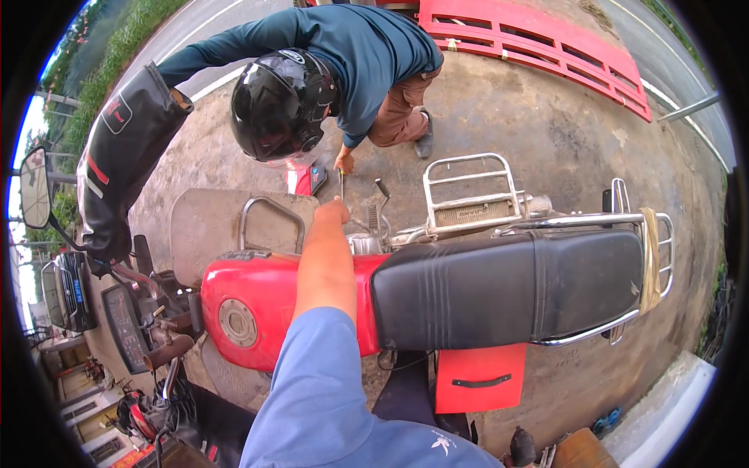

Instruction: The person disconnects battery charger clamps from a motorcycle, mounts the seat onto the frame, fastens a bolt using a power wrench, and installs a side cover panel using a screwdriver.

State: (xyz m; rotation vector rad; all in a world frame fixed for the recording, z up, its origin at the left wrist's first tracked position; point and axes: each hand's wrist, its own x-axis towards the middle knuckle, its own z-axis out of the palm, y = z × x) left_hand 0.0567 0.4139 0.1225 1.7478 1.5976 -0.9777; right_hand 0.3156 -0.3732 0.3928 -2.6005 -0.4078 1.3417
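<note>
My left arm stretches across the red fuel tank (261, 292) of a motorcycle. Beyond the tank, my left hand (334, 210) looks closed around the near end of a thin, rod-shaped tool (341, 184); its fingers are mostly hidden. At the tool's far end is the hand (344, 160) of a person in a black helmet (282, 105). Below both hands lies the engine side, with a metal cover (364, 244) and a pedal lever (382, 187). A small red and black box (306, 179) is beside the person's hand. My right hand is out of view.
The long black seat (499, 288) extends right to a chrome rear rack (665, 253). A crash guard (472, 191) sticks out on the far side. Handlebars with a black hand cover (129, 156) are at left. A red side box (480, 378) hangs nearby. Red metal panels (530, 54) lie behind.
</note>
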